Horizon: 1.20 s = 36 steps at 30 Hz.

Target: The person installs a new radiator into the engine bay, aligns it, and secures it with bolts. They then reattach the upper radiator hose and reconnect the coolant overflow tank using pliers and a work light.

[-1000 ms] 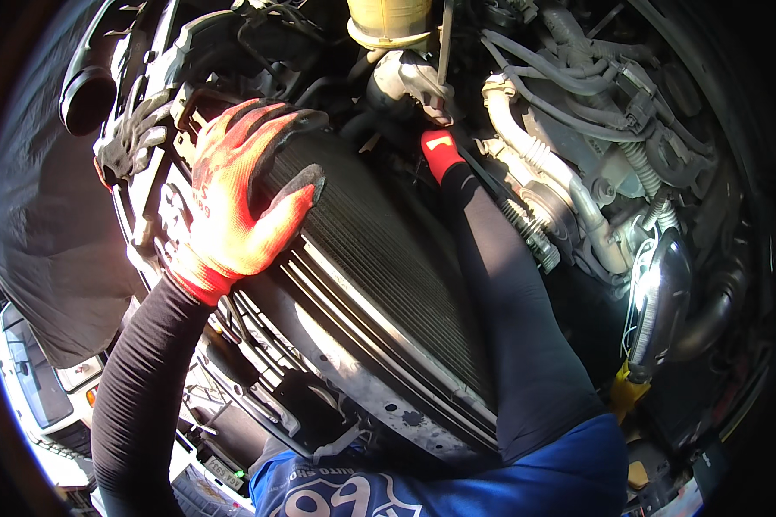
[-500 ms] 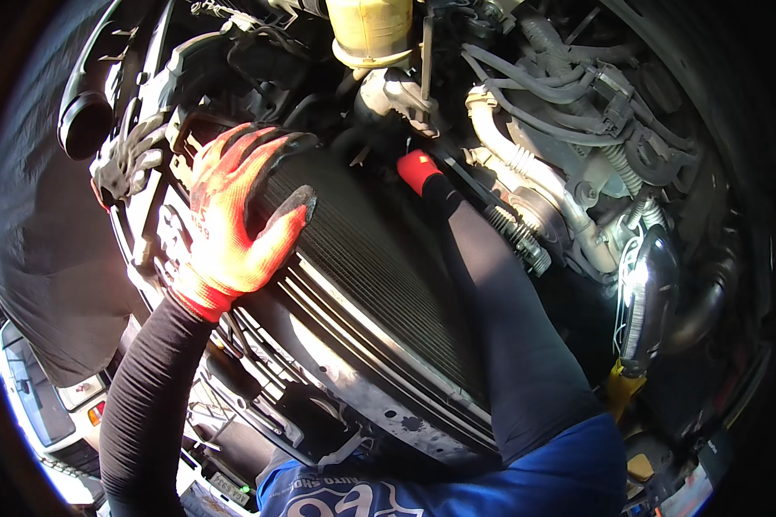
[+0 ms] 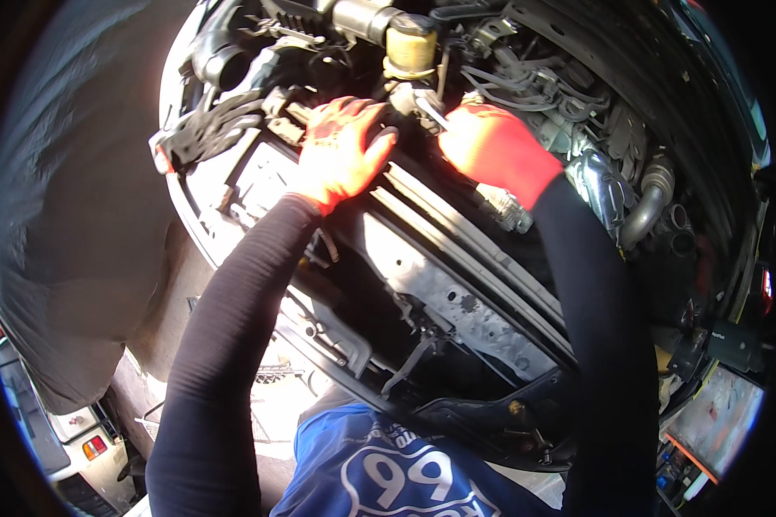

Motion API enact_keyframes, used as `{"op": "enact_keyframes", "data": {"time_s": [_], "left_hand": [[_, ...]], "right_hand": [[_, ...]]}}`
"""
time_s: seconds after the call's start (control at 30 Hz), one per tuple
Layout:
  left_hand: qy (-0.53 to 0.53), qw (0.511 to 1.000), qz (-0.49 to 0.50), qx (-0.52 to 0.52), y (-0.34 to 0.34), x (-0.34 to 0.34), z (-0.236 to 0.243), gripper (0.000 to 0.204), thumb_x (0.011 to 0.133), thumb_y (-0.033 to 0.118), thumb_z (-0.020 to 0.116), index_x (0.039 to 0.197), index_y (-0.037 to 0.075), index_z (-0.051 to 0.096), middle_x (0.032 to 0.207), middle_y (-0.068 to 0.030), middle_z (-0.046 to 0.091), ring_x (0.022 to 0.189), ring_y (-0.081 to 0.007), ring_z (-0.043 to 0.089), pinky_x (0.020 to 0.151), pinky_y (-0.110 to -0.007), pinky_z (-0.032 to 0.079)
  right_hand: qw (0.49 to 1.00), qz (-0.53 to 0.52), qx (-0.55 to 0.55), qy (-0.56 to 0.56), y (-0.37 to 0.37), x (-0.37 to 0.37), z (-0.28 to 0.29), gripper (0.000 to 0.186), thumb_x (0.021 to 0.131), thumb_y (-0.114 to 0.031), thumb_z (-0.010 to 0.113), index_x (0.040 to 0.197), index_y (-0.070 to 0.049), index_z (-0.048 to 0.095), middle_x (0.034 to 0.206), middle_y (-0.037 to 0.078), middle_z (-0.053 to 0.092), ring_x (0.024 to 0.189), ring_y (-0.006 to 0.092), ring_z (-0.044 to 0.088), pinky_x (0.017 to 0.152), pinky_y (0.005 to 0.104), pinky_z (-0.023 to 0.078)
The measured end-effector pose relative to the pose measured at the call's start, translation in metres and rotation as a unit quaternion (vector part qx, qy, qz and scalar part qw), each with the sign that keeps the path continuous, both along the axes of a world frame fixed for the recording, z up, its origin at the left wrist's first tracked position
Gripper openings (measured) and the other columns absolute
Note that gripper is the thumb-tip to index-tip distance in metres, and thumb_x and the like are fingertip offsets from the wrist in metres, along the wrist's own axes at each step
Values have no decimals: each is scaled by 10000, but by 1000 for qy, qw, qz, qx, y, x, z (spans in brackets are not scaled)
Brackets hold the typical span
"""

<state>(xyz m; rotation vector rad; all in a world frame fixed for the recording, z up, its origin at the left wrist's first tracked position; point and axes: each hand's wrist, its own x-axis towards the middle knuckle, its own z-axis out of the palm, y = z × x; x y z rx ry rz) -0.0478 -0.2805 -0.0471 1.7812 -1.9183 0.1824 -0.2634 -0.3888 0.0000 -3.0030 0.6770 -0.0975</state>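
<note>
My left hand (image 3: 341, 151), in a red glove with dark fingertips, lies open over the top of the radiator assembly, fingers slightly curved. To its right, my right hand (image 3: 500, 155) is closed around a slim metal tool (image 3: 431, 110), likely a wrench handle; the far end meets dark, cluttered parts just below a yellow canister (image 3: 410, 53). A spare dark glove (image 3: 211, 133) lies on the front frame, left of my left hand. A perforated metal crossmember (image 3: 414, 274) runs diagonally beneath my forearms. Sunlight washes out detail on both gloves.
A black cover (image 3: 78, 224) drapes along the left. Hoses and pipes (image 3: 651, 207) crowd the engine bay at right, below a dark rim. A white vehicle (image 3: 95, 448) stands at lower left; a tray (image 3: 716, 414) sits at lower right.
My view has shifted and widened. My right hand has come up from deep beside the radiator to the top, now with a metal tool visible in it. My left hand stays on the radiator assembly.
</note>
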Motion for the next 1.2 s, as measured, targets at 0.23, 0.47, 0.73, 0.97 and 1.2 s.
{"op": "enact_keyframes", "data": {"time_s": [0.23,0.47,0.73,0.97,1.2], "left_hand": [[435,888,-95,120,28,24,52,407,1015,225,560,1369,22,570,1285,-100,644,1183,-183,574,1050,-324,430],[558,823,65,-88,208,93,78,311,1018,107,532,1291,-4,632,1153,-59,700,912,-84,603,807,-230,460],[517,817,245,-76,311,81,35,275,1004,121,532,1198,-17,670,1085,-58,711,837,-106,617,740,-246,459],[552,821,80,-123,277,65,32,328,1013,72,496,1281,-87,600,1184,-138,672,1073,-204,644,979,-330,489],[345,937,26,-42,231,-1,52,413,1027,215,556,1330,-64,556,1393,-196,546,1244,-308,567,1029,-409,475]], "right_hand": [[985,-124,123,-8,151,-39,89,249,933,-239,615,1024,-8,636,794,151,687,777,356,673,718,472,523],[996,36,66,-52,206,75,55,229,931,-232,588,982,-18,654,827,137,702,754,305,685,704,451,539],[994,-14,109,8,210,171,48,359,961,-322,515,1052,2,638,943,176,708,926,323,687,846,433,532],[957,-41,105,-269,172,129,117,400,900,-378,608,985,9,660,933,188,698,914,343,684,817,445,533],[888,-5,25,-460,179,23,173,363,887,-318,647,1038,12,652,1000,195,684,960,355,667,851,446,524]]}}
